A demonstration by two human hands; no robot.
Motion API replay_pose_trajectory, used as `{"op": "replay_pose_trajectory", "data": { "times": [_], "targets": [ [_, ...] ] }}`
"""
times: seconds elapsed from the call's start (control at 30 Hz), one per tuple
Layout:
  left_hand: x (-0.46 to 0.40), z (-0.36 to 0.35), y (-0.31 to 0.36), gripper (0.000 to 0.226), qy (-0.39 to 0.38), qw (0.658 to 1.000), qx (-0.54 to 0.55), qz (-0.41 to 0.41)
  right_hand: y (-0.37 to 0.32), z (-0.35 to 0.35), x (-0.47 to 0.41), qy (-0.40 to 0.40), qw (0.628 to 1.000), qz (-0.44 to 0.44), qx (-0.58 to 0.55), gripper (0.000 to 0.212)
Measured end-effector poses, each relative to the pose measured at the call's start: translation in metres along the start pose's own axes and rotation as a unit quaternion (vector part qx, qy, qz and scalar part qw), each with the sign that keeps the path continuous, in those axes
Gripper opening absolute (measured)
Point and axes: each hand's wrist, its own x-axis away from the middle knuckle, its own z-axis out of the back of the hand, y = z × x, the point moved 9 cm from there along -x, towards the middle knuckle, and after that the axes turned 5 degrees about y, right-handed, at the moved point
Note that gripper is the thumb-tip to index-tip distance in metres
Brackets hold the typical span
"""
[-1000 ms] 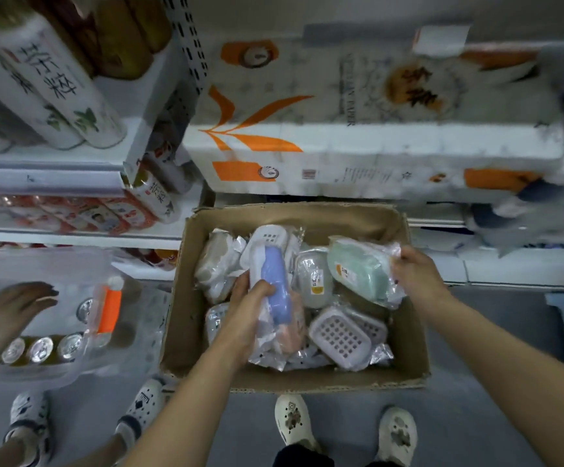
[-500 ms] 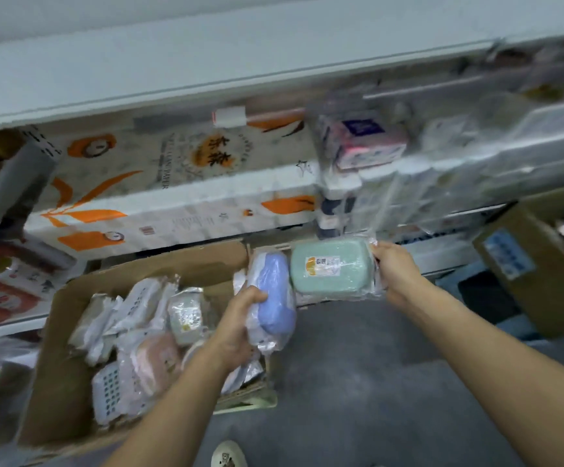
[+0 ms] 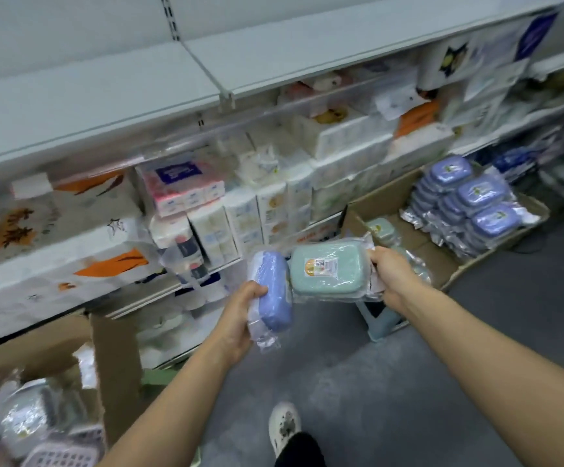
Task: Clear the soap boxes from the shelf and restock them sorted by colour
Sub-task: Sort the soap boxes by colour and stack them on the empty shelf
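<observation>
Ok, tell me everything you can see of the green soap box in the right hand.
The green soap box is a pale mint rounded rectangle, plastic by its look, sealed in a clear crinkled wrapper with a small orange and white label on its broad face. That face is turned toward the camera, long side roughly level. The right hand grips its right end, held in the air above the floor. Its left edge sits close against the blue soap box in the left hand.

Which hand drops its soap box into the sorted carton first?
Probably right. The right hand holds the green soap box nearest the carton, beside green boxes there. The left hand grips the blue soap box farther from the blue stacks.
</observation>
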Motion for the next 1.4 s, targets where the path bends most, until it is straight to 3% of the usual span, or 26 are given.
{"op": "replay_pose_trajectory", "data": {
  "times": [0.17,0.33,0.5,0.57,0.63,0.73,0.83,0.93,1.1,1.17,1.23,1.3,1.4],
  "targets": [
    [-0.045,-0.062,-0.007,0.073,-0.023,0.999,-0.019,0.021,-0.012,0.067,-0.049,0.064,0.997,-0.015,-0.029,0.016],
    [-0.108,-0.130,-0.002,0.059,-0.043,0.998,0.005,0.044,-0.045,0.122,-0.126,0.119,0.992,-0.003,-0.045,0.019],
    [-0.180,-0.185,0.005,0.031,-0.047,0.995,0.055,0.071,-0.080,0.161,-0.224,0.183,0.981,0.030,0.047,0.018],
    [-0.202,-0.202,0.007,0.036,-0.044,0.994,0.071,0.077,-0.083,0.172,-0.259,0.188,0.977,0.023,0.098,0.022],
    [-0.222,-0.217,0.010,0.053,-0.048,0.993,0.075,0.079,-0.081,0.178,-0.292,0.173,0.975,0.015,0.137,0.028],
    [-0.248,-0.231,0.007,0.053,-0.060,0.992,0.071,0.087,-0.060,0.170,-0.331,0.114,0.967,-0.034,0.224,0.030],
    [-0.266,-0.239,-0.001,0.075,-0.068,0.991,0.064,0.101,-0.026,0.152,-0.355,0.022,0.931,-0.089,0.354,0.032],
    [-0.278,-0.244,-0.009,0.093,-0.080,0.989,0.060,0.111,0.007,0.142,-0.370,-0.036,0.922,-0.122,0.367,0.032],
    [-0.275,-0.259,-0.014,0.072,-0.117,0.985,0.086,0.092,0.043,0.138,-0.394,-0.072,0.916,-0.149,0.366,0.028],
    [-0.269,-0.267,-0.016,0.079,-0.122,0.987,0.070,0.072,0.050,0.142,-0.406,-0.054,0.926,-0.141,0.345,0.016],
    [-0.265,-0.275,-0.021,0.089,-0.116,0.990,0.057,0.058,0.049,0.147,-0.412,-0.041,0.932,-0.137,0.333,0.030],
    [-0.261,-0.285,-0.029,0.094,-0.097,0.993,0.057,0.048,0.042,0.156,-0.414,-0.038,0.927,-0.124,0.351,0.026],
    [-0.252,-0.305,-0.044,0.084,-0.053,0.996,0.061,0.037,0.024,0.161,-0.415,-0.069,0.922,-0.097,0.367,0.030]
  ]
}}
